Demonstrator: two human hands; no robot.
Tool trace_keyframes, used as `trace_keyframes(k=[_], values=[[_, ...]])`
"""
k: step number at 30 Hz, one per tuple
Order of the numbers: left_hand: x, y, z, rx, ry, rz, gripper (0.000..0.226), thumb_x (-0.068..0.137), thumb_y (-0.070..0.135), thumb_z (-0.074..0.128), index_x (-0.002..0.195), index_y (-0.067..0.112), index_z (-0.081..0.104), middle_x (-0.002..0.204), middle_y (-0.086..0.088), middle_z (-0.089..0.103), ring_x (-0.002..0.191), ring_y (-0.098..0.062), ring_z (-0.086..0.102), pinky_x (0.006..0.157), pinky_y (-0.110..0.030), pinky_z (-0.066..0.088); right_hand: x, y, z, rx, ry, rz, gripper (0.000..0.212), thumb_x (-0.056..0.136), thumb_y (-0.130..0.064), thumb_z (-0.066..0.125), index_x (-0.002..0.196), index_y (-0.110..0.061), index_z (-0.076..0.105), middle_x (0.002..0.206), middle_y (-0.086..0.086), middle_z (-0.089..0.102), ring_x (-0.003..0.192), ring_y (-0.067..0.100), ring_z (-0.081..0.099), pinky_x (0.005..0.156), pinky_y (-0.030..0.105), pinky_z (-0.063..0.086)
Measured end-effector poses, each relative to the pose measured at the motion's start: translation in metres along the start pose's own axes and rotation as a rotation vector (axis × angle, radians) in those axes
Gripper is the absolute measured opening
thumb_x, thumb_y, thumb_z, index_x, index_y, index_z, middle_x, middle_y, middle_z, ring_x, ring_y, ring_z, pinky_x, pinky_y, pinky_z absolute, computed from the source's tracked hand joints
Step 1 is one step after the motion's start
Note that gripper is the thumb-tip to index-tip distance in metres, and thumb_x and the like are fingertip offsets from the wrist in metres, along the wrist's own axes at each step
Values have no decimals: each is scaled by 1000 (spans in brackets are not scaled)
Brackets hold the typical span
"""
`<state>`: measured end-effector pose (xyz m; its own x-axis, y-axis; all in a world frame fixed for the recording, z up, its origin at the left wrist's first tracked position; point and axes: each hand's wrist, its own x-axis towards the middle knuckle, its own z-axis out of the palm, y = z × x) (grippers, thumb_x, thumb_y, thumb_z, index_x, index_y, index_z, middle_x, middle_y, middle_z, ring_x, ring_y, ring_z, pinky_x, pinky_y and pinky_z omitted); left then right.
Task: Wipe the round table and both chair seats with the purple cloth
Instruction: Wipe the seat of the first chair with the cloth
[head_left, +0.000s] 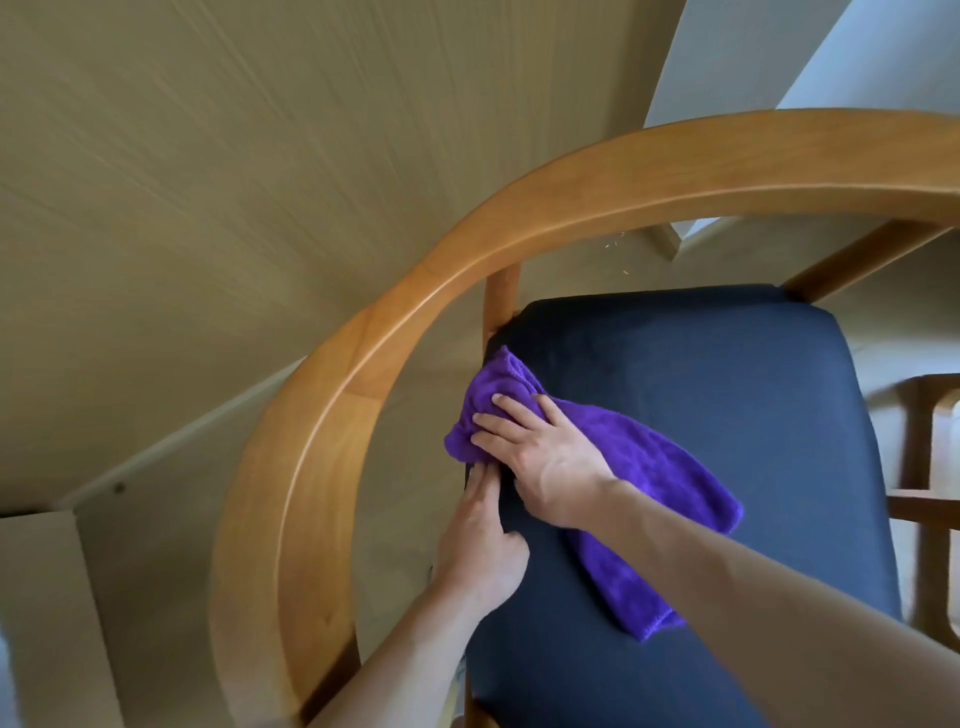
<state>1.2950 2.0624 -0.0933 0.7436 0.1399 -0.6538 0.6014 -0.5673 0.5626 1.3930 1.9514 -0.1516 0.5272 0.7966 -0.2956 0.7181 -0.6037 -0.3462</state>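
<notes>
Left hand (480, 551) rests on dark chair seat (727, 415) left edge, fingers straight and together. Right hand (540, 457), fingers spread flat, presses purple cloth (649, 478) onto seat's back-left area, beside curved wooden armrest (322, 415).

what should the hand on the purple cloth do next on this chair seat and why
Probably sweep the purple cloth rightward across the dark seat. The right hand presses it flat at the seat's left edge near the wooden armrest, and most of the seat lies bare to its right. The left hand rests on the seat's left edge.
</notes>
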Motion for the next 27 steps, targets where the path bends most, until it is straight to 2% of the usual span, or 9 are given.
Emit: trace_keyframes(k=[4, 8, 11, 14, 15, 17, 20, 23, 27], values=[[3, -5, 6, 47, -10, -56, 95, 85, -1, 43, 164, 32, 1, 167, 24, -13, 156, -3, 7, 112, -17, 29, 19, 26, -15, -114, 14, -36, 65, 100, -24, 52, 160, -27, 28, 169, -7, 22, 158, 22, 4, 126, 48, 3], [4, -8, 10, 111, -22, -60, 91, 88, 0, 44, 164, 30, 3, 169, 21, -11, 155, 0, 4, 103, -9, 23, 27, 47, -28, -106, 54, 100, 70, 97, -20, 50, 161, -29, 24, 171, -9, 16, 158, 20, 0, 126, 47, 3], [8, 4, 8, 85, -4, -86, 82, 92, 1, 45, 164, 21, 12, 172, 11, -1, 156, -6, 8, 111, -13, 19, 28, 67, -40, -36, 129, 270, 74, 94, -17, 55, 161, -27, 24, 170, -11, 18, 158, 20, -1, 127, 47, 3], [26, 31, -1, 119, 92, -138, 69, 93, 10, 51, 158, 9, 28, 166, -7, 23, 151, -23, 25, 120, -30, 23, 23, 78, -46, 4, 146, 375, 78, 92, -16, 60, 160, -27, 25, 170, -11, 17, 158, 20, -3, 127, 47, 3], [35, 40, -4, 167, 119, -106, 70, 92, 12, 54, 158, 10, 28, 165, -8, 23, 150, -25, 26, 121, -33, 24, 20, 81, -47, -3, 140, 384, 79, 92, -16, 60, 161, -27, 24, 170, -11, 15, 158, 20, -5, 127, 47, 3], [56, 57, -7, 291, 108, 32, 79, 91, 12, 56, 161, 15, 21, 171, -5, 8, 156, -24, 12, 124, -35, 17, 12, 87, -46, -40, 130, 383, 78, 94, -17, 57, 162, -27, 19, 171, -10, 11, 158, 22, -7, 127, 49, 3], [84, 71, -7, 453, -22, 141, 94, 87, 13, 56, 164, 26, 4, 172, 1, -12, 158, -23, -7, 126, -39, 10, -10, 103, -45, -110, 116, 396, 78, 97, -21, 53, 164, -27, 13, 173, -8, 5, 158, 24, -10, 126, 52, -2], [94, 71, 1, 637, -100, 119, 108, 82, 21, 60, 160, 38, -14, 167, 3, -30, 156, -25, -19, 125, -46, 12, -38, 121, -44, -170, 103, 447, 84, 94, -24, 57, 164, -26, 11, 173, -5, 4, 158, 25, -11, 125, 53, -12], [95, 69, 9, 753, -149, 73, 124, 82, 18, 69, 154, 37, -30, 160, -1, -44, 154, -30, -26, 125, -51, 10, -76, 145, -45, -192, 115, 562, 87, 90, -22, 59, 164, -21, 15, 173, 0, 9, 159, 27, -10, 121, 49, -21]])
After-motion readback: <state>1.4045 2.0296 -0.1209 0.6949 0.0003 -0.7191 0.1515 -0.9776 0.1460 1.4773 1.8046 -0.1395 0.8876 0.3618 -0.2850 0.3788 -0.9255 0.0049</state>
